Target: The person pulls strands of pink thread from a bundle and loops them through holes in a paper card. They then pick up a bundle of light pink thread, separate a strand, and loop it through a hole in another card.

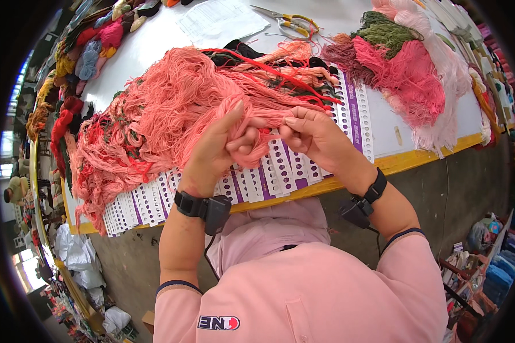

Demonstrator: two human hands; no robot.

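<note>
A large loose heap of coral-pink embroidery thread (171,108) spreads over the left and middle of the table. My left hand (229,140) is closed around a bundle of this thread near the front edge, its fingers curled through the strands. Close beside it, my right hand (309,134) pinches a gathered length of the same thread between thumb and forefinger. Strands stretch between the two hands. Beneath the heap lie several white and purple cards (274,166) with rows of round holes. Red and dark green strands show among the pink.
Yellow-handled scissors (294,24) and a paper sheet (220,22) lie at the back of the white table (392,128). At the right is a pile of bright pink, green and pale threads (406,71). Coloured skeins (91,54) line the left. The table has a yellow edge (429,154).
</note>
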